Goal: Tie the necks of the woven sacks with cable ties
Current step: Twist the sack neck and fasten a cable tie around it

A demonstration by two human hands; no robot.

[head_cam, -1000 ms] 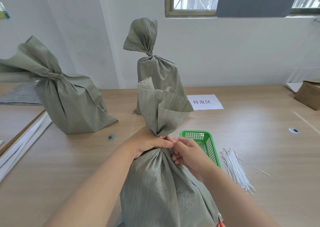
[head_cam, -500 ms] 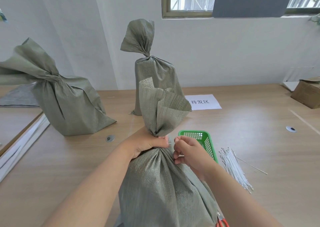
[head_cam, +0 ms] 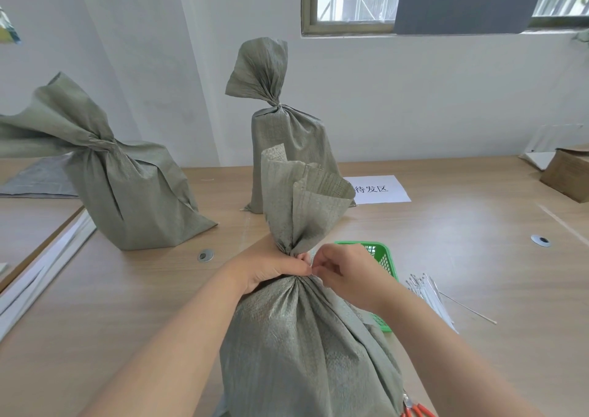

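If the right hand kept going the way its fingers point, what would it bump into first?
The right hand points left, so probably the near sack's neck, or the left hand gripping it; they are too close to tell.

Nearest grey-green woven sack, left grey-green woven sack and rear grey-green woven sack: all dull grey-green with a fine criss-cross weave, paler on the inner face of the nearest one's flared mouth. Pale tan tabletop with faint wood-grain streaks; bright green plastic mesh basket with a grid of small holes; bundle of white cable ties; white paper sheet printed with black characters; brown cardboard box; silver round metal disc; tool with red-orange handles. Plain white wall, olive-brown window frame, flat dark grey panel.
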